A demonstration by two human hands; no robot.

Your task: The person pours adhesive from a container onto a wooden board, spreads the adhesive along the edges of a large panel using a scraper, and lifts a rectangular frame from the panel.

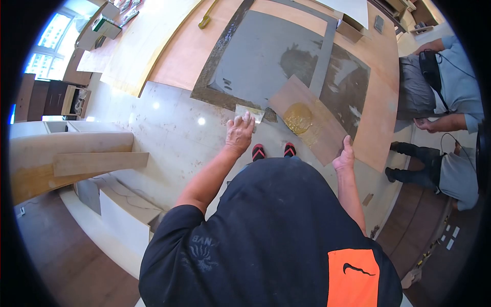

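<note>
My left hand (239, 135) is closed on a thin, pale, flat spreader (244, 110), whose far edge lies at the near border of a grey sheet (255, 56). In my right hand (344, 155) is the near end of a thin wooden board (289, 92), thumb on top. A pool of yellow-amber glue (297, 117) sits on this board, with a smear running toward my right hand. Brown, wet-looking coating (343, 82) covers the strips around the grey sheet and part of its surface. The fingers beneath the board are hidden.
Large plywood panels (179, 66) lie under and beside the sheet. A yellow tool (204, 21) rests at the back. Two people stand at the right, one in a light blue shirt (460, 87). Furniture pieces (102, 158) stand at the left. My sandalled feet (259, 152) are on the pale floor.
</note>
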